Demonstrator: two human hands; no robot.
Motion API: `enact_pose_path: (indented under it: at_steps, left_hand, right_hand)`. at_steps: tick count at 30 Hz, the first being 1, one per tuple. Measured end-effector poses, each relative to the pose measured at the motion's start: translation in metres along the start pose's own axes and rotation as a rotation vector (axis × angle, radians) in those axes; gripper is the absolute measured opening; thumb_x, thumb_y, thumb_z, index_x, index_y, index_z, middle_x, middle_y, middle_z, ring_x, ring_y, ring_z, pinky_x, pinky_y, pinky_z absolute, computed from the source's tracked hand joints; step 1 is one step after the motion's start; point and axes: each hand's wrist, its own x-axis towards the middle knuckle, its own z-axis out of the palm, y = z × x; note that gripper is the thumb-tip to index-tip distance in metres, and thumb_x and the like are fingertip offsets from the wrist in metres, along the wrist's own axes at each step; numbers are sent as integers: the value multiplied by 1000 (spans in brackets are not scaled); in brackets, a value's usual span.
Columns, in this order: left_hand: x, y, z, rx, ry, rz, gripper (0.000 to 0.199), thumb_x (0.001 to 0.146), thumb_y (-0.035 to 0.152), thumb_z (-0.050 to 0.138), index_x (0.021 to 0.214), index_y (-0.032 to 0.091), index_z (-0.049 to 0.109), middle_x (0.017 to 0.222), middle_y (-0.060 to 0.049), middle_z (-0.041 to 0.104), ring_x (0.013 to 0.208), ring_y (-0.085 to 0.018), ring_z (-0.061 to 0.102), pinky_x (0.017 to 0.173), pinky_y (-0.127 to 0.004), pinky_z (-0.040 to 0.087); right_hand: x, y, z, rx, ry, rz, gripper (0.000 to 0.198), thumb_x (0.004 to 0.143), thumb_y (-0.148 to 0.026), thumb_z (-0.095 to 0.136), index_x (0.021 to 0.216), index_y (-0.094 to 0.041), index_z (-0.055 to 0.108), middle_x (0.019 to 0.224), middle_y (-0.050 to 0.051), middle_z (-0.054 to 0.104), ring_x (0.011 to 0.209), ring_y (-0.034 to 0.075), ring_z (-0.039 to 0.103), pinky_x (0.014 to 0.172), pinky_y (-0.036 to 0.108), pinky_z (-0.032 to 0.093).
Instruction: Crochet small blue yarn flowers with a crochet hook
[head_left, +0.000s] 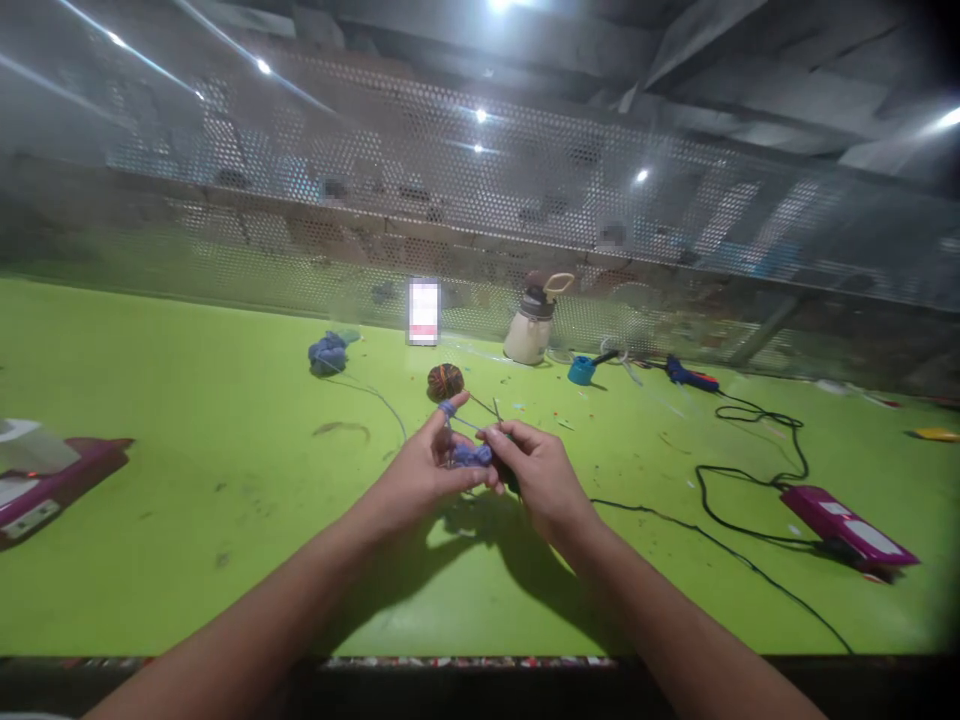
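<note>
My left hand (431, 465) pinches a small blue-purple crocheted piece (472, 456), with yarn wrapped round its raised index finger. My right hand (536, 465) is closed on a crochet hook (496, 410); its thin tip sticks up past the fingers, and most of its dark handle is hidden. Both hands meet above the green table, and a strand of yarn stretches between them. Farther left lies a ball of blue-purple yarn (327, 354), its loose strand trailing over the table toward my left hand. Just beyond my fingers sits a brown-and-orange multicoloured ball (445, 381).
On the green table (225, 420) stand a lit phone (424, 312), a cream bottle (528, 335) and a blue tape-like roll (582, 370). A blue glue gun (690, 376) and black cables lie right, beside a purple power strip (851, 525). Another power strip (71, 485) is left. Perforated metal panels close the back.
</note>
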Motion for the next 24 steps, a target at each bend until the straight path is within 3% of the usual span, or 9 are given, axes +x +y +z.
enact_pose_path:
  at_steps: [4,9,15,19,24]
  left_hand:
    - [1,-4,-7,-11,64,-5,83,67,11,81,141,21,46,81,0,66,82,-17,64,82,-30,46]
    - [-4,-2,-14,-24,28,2,87,63,7,82,141,21,46,81,1,65,80,-15,63,76,-26,48]
    - [-9,2,-10,-38,-75,23,113,63,3,80,154,25,17,72,3,64,66,-13,60,65,-23,49]
    - [-10,4,-8,-11,-76,-13,127,61,1,79,155,27,-2,68,4,65,61,-14,62,61,-26,51]
    - [-10,6,-10,53,-103,-48,127,66,4,78,154,25,-10,70,1,67,65,-17,66,64,-29,52]
  right_hand:
    - [-2,-2,-4,11,-76,67,31,76,-46,75,76,-15,69,51,-3,56,41,7,45,39,19,31]
    - [-4,-12,-19,32,-232,159,27,76,-39,77,85,-15,72,67,0,63,41,5,46,38,19,28]
    - [-7,-14,-31,32,-328,195,25,79,-33,75,99,-17,73,68,-1,64,42,4,50,39,17,29]
    - [-12,-13,-29,21,-372,195,25,80,-29,75,103,-18,73,66,-2,64,42,5,52,41,17,36]
    - [-11,-13,-30,23,-386,194,28,79,-30,75,103,-16,72,66,-2,64,42,5,54,40,17,40]
